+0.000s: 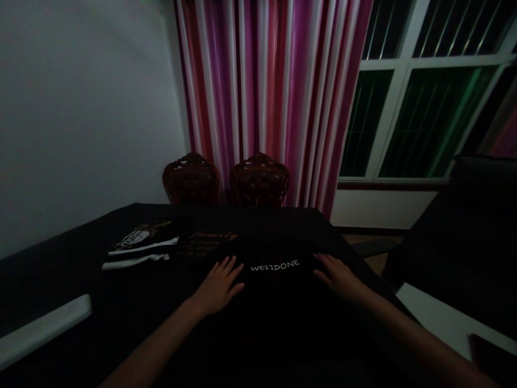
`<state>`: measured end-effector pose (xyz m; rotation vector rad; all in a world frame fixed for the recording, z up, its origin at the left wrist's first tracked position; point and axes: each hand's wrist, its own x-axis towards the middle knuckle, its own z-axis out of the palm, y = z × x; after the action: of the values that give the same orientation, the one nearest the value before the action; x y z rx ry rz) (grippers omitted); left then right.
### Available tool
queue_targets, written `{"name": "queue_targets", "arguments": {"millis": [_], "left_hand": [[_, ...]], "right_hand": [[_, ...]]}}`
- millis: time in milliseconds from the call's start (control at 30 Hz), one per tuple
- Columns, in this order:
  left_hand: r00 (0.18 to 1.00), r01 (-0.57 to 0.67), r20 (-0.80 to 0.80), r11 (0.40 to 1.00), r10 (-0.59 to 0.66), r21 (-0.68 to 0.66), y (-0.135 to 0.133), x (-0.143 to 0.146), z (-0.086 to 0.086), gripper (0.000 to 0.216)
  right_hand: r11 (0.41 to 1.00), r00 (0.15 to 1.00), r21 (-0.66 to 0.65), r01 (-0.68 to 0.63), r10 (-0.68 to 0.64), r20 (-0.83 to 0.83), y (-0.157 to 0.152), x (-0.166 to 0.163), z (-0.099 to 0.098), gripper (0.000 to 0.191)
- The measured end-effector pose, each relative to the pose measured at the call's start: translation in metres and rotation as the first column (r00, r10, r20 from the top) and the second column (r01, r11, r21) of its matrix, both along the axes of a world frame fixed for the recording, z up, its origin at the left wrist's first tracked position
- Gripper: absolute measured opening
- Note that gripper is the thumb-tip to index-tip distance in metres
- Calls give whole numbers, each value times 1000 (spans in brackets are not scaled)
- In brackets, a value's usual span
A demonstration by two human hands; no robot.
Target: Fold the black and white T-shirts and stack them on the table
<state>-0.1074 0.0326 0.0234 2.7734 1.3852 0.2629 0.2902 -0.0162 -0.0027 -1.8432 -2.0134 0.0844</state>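
Observation:
A black cloth [275, 266] with white "WELLDONE" lettering lies spread on the table, probably a shirt. Its outline is lost against the dark tabletop. To the left of the lettering, my left hand [218, 285] rests palm down with fingers spread. My right hand [334, 272] lies at the right of the print, fingers stretched out, nothing held. Whether each palm touches the cloth or the table is too dark to tell. Left of my left hand, a folded black-and-white garment [141, 248] sits beside dark fabric with "family" print [210, 240].
The black table [283, 218] reaches toward two carved chairs [190, 178] before a striped curtain [266, 97]. A long white object [44, 331] lies at the lower left. At right are a white surface [444, 318], a dark chair [456, 231] and a barred window [428, 124].

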Motion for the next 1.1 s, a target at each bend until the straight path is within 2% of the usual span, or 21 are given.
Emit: {"name": "queue_targets", "arguments": {"millis": [67, 100, 167, 233, 300, 367, 433, 467, 500, 533, 600, 667, 767, 833, 933, 1000, 1100], "left_hand": [[998, -24, -55, 992, 18, -122, 1, -7, -14, 62], [997, -37, -71, 988, 27, -150, 2, -12, -15, 63], [994, -72, -88, 989, 60, -130, 2, -16, -7, 62], [994, -76, -85, 997, 73, -34, -7, -8, 9, 54], [1000, 15, -27, 999, -14, 51, -29, 18, 23, 46], [982, 167, 78, 984, -171, 60, -60, 65, 25, 43], [945, 287, 162, 958, -283, -2, -94, 126, 10, 37], [928, 364, 126, 927, -351, -97, -108, 159, -4, 40], [925, 379, 106, 914, -366, -144, -121, 191, -19, 48], [946, 323, 82, 930, -313, -175, -130, 220, -36, 55], [987, 162, 52, 953, -154, -256, -139, 266, -65, 48], [998, 38, 50, 948, -23, -315, -137, 291, -83, 46], [1000, 2, 9, 902, 3, -432, -128, 296, -85, 54], [998, 56, 10, 853, -59, -518, -123, 285, -76, 49], [980, 171, 181, 831, -87, -530, -124, 260, -53, 34], [935, 178, 356, 855, 8, -487, -129, 238, -34, 28], [789, 151, 585, 865, 185, -478, -138, 197, 1, 26]], "right_hand": [[995, 998, -101, -1, 7, 62, -11, -7, -16, 58], [991, 996, -130, 3, 8, 85, -15, -8, -20, 59], [989, 995, -151, -12, 26, 92, -17, -5, -18, 55], [990, 998, -129, -58, 61, 25, -9, 6, -7, 49], [996, 998, -83, -22, 18, -53, 9, 23, 5, 45], [989, 988, -51, 136, -139, -68, 32, 41, 12, 42], [955, 956, -56, 290, -292, -32, 54, 55, 9, 40], [941, 943, -72, 331, -333, -15, 62, 59, 5, 39], [932, 936, -91, 350, -352, -4, 68, 62, 0, 39], [927, 932, -104, 361, -363, 3, 72, 64, -6, 38], [914, 922, -126, 385, -386, 13, 74, 67, -16, 35], [905, 915, -143, 400, -403, 6, 70, 72, -22, 31], [910, 922, -182, 371, -385, -47, 60, 86, -21, 20], [924, 927, -206, 322, -352, -127, 56, 97, -14, 17], [940, 910, -231, 250, -310, -277, 54, 106, 4, 20], [947, 820, -251, 201, -302, -486, 56, 102, 23, 22], [955, 566, -256, 147, -293, -770, 66, 72, 67, 19]]}}
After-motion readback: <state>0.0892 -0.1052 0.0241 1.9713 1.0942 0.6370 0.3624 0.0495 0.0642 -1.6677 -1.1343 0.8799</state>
